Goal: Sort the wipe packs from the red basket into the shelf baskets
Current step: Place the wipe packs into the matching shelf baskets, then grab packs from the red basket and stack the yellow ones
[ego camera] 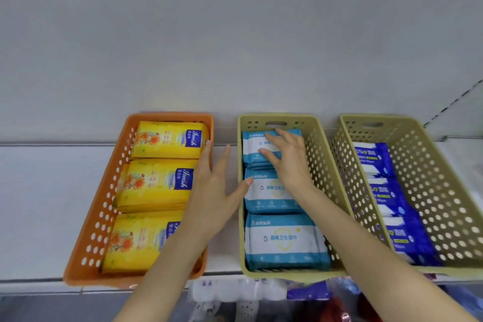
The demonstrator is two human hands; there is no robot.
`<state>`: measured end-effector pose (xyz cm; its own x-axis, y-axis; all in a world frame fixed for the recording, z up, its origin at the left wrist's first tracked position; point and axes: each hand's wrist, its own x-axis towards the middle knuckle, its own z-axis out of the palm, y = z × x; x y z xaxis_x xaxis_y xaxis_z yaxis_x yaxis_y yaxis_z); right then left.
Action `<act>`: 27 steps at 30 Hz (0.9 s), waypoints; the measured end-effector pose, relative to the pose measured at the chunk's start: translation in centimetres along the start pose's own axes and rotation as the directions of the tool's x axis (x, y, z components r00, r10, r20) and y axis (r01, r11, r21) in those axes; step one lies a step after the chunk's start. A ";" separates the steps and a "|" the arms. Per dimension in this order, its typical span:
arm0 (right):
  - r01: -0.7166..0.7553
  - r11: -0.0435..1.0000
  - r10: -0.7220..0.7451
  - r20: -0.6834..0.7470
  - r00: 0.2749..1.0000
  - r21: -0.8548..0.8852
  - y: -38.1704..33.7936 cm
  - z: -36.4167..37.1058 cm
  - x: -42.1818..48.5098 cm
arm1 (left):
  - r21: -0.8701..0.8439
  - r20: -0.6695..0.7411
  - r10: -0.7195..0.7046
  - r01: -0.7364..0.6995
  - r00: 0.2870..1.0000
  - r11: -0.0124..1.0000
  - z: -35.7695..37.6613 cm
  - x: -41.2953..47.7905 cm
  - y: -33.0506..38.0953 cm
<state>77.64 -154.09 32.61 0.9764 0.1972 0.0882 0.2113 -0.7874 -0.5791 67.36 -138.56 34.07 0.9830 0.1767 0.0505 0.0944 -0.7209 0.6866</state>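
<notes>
Forearms cut off below, right hand gripping half-hidden rear teal pack

Both arms are bare as far as they show. The left hand and the right hand are bare too, with short nails.
</notes>
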 end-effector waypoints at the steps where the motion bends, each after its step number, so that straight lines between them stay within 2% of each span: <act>1: 0.001 1.000 -0.001 0.005 1.000 -0.015 0.0 0.1 0.0 | -0.006 -0.008 0.003 -0.003 1.000 1.000 0.1 0.0 0.0; 4: -0.005 1.000 0.005 -0.003 1.000 -0.017 -0.2 -0.6 0.1 | -0.007 -0.025 0.002 -0.002 1.000 1.000 -0.1 0.2 0.3; 7: -0.009 0.998 0.013 -0.072 0.997 0.062 -1.1 -2.3 -0.5 | 0.042 -0.046 0.054 -0.052 0.997 0.998 -1.1 -0.2 1.1; 9: 0.010 0.990 0.002 -0.086 0.996 0.142 -2.5 -3.4 -1.3 | 0.016 -0.061 0.088 -0.087 0.994 0.996 -2.4 -0.8 1.5; 11: 0.051 0.980 -0.034 -0.088 0.996 0.193 -4.6 -4.1 -2.7 | -0.158 -0.077 0.042 -0.054 0.996 0.986 -4.3 -1.6 1.8; 14: 0.101 0.958 -0.083 -0.078 0.993 0.269 -9.0 -3.5 -5.9 | -0.495 -0.110 -0.071 0.007 0.991 0.869 -8.2 -3.9 1.0; 17: 0.190 0.926 -0.182 -0.054 0.982 0.326 -14.5 -0.8 -10.5 | -0.645 -0.200 -0.152 -0.014 0.968 0.764 -12.2 -8.5 -2.1; 21: 0.315 0.868 -0.349 0.020 0.937 0.383 -23.0 4.9 -16.2 | -0.670 -0.335 -0.306 0.003 0.891 0.742 -17.6 -17.2 -9.1; 27: 0.305 0.795 -0.483 0.242 0.841 0.524 -35.7 16.7 -23.9 | -0.620 -0.408 -0.561 0.233 0.720 0.749 -24.9 -30.6 -22.3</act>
<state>46.00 -120.97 37.65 0.7087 0.6877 0.1576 0.4426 -0.2594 -0.8584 31.28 -111.19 35.25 0.5902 0.8055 -0.0531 0.2023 -0.0839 0.9757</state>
